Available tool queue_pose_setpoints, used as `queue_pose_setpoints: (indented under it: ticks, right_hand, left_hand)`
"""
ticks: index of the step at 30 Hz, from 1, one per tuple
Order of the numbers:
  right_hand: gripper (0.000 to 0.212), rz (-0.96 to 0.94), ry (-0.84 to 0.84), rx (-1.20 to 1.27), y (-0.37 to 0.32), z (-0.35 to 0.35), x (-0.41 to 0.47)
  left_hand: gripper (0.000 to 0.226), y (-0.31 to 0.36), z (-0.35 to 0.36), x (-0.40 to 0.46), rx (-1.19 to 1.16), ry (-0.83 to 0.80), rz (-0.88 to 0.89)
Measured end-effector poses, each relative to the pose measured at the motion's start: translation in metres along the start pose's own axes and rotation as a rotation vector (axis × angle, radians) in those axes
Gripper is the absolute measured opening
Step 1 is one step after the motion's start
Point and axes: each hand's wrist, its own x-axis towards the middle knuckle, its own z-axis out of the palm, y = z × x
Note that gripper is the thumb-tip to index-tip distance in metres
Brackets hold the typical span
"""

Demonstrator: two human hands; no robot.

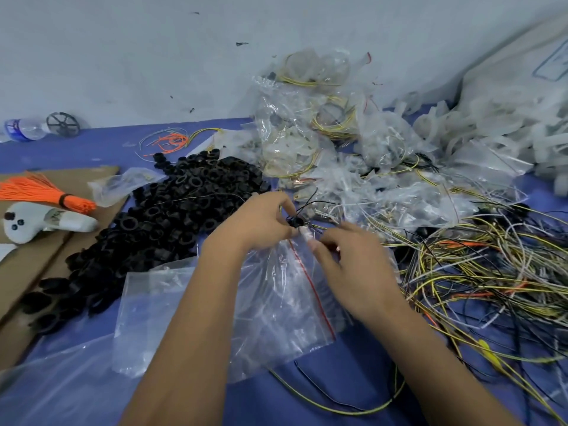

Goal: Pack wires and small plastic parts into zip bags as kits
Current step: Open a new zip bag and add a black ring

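A clear zip bag [285,305] with a red seal line hangs below both hands at the middle of the blue table. My left hand [261,222] pinches a small black ring part [296,223] with thin black wires at the bag's mouth. My right hand [353,265] pinches the bag's top edge beside a small white piece [305,235]. A heap of black plastic rings [153,229] lies to the left. Loose yellow, white, black and orange wires [479,278] are tangled at the right.
Filled zip bags [322,130] are piled at the back centre, with white plastic parts [498,124] at the back right. Empty bags [147,315] lie at the front left. Cardboard [33,272], orange ties [40,192], a grey handheld device [40,221] and a bottle [24,129] are at the left.
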Motion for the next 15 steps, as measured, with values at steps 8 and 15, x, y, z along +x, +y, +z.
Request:
queue_pose_setpoints:
  ticks: [8, 15]
  right_hand:
    - [0.028, 0.0, -0.282, -0.07, -0.013, 0.011, -0.005]
    - [0.043, 0.028, -0.283, -0.076, -0.021, 0.013, -0.011]
  left_hand:
    - [0.018, -0.001, 0.003, 0.001, 0.024, -0.033, -0.017]
    - [0.036, 0.004, 0.0, -0.003, 0.059, -0.034, -0.023]
